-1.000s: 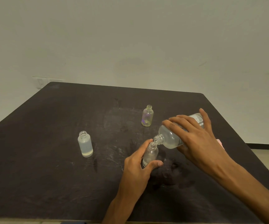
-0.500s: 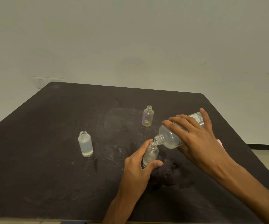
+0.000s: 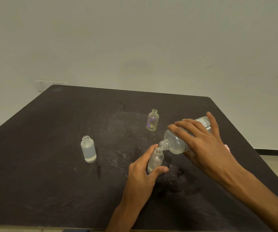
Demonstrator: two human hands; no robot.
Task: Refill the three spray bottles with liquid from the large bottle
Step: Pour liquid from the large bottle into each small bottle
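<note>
My right hand (image 3: 206, 148) wrapped over large clear plastic bottle (image 3: 176, 144), tilted (neck at small bottle's mouth). My left hand (image 3: 143, 173) clasps small clear spray bottle (image 3: 155, 160) upright on dark table (image 3: 51, 181).

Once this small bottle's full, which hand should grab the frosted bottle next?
Left hand: the frosted bottle stands on its side, while the right hand holds the tilted large bottle.

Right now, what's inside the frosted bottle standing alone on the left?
The frosted bottle is uncapped, with a thin layer of pale liquid at the bottom. Above that it looks empty, though the cloudy wall blurs the view.
</note>
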